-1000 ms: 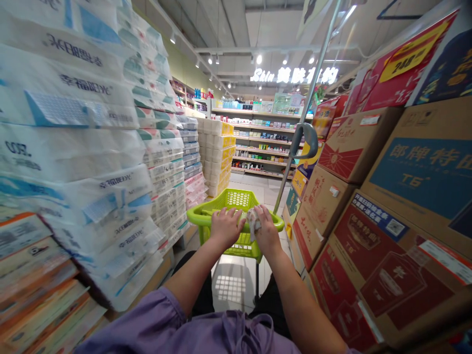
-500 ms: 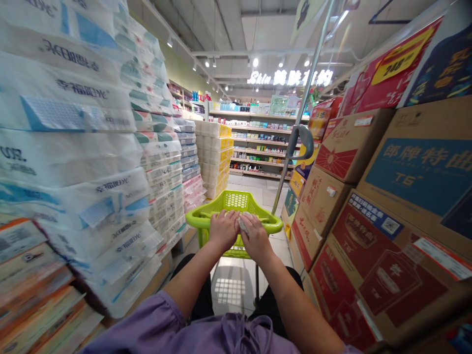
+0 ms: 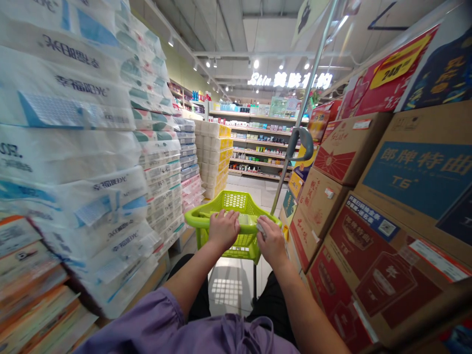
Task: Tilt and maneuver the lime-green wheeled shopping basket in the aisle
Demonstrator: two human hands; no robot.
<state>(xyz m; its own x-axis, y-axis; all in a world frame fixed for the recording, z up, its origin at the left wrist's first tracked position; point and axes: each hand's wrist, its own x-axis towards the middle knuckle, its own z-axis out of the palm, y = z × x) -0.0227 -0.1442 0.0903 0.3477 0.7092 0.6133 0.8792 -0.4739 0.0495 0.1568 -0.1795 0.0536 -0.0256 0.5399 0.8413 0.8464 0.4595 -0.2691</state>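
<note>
A lime-green plastic shopping cart [image 3: 254, 253] with a perforated basket stands right in front of me. My left hand [image 3: 224, 230] is closed over the near rail of the cart, left of its middle. My right hand [image 3: 272, 238] rests at the right end of that same rail, fingers curled over it. Pressed between its fingers and the rail is a crumpled whitish wad [image 3: 261, 227] that looks like tissue. A flat pale-green part lies across the basket behind the rail; what it is I cannot make out.
Tall stacks of wrapped tissue packs [image 3: 88, 98] line the left side, with yellow-and-white packs [image 3: 217, 152] beyond. Cardboard cartons [image 3: 416, 167] are piled high on the right. A metal pole [image 3: 282, 189] with a grey looped handle [image 3: 303, 143] leans there. Stocked shelves [image 3: 258, 128] stand ahead.
My right hand has slid right along the cart rail, away from my left hand, carrying the whitish wad. The left hand stays in place.
</note>
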